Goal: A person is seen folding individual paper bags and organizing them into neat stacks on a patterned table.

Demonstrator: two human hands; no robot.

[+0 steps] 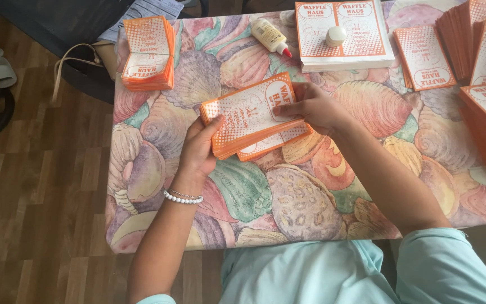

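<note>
The left hand (198, 149) cups the near-left edge of a small stack of orange-and-white printed paper bags (251, 115), fingers curled under it. The right hand (310, 107) pinches the stack's far-right end, thumb on top. The stack is held tilted just above the shell-patterned tablecloth (288, 197). Farther left lies a second bag stack (148, 53). Beyond sit a glue bottle (270, 36) and flat printed sheets (344, 34) with a small white cap (336, 36) on top.
</note>
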